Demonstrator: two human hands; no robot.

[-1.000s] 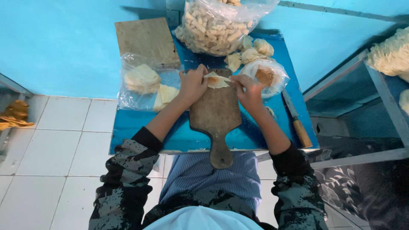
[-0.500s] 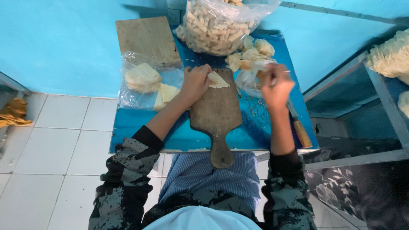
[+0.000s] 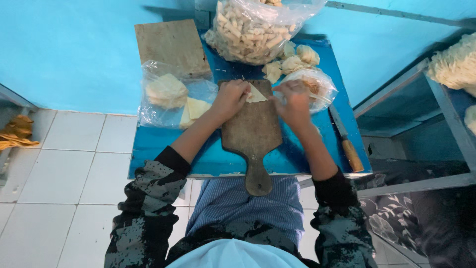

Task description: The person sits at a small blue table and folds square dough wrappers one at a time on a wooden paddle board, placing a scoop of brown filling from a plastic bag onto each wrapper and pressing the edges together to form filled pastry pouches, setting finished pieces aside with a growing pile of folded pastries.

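A wooden paddle board (image 3: 253, 134) lies on the small blue table (image 3: 153, 144), handle towards me. My left hand (image 3: 230, 99) pins a pale triangular dough wrapper (image 3: 257, 93) at the board's far end. My right hand (image 3: 293, 103) hovers just right of the wrapper with its fingers bunched together; I cannot see whether they pinch anything. Right beside that hand sits a small clear bag of brownish filling (image 3: 320, 85).
A big clear bag of finished pieces (image 3: 255, 32) stands at the back, with several folded dumplings (image 3: 292, 62) beside it. A bag of wrappers (image 3: 171, 97) and a second board (image 3: 171, 44) lie left. A wooden-handled knife (image 3: 347, 144) lies right. A metal rack (image 3: 441, 97) flanks the table.
My right hand went from the board to the filling bag and has come back left beside the wrapper. My left hand has stayed on the wrapper.
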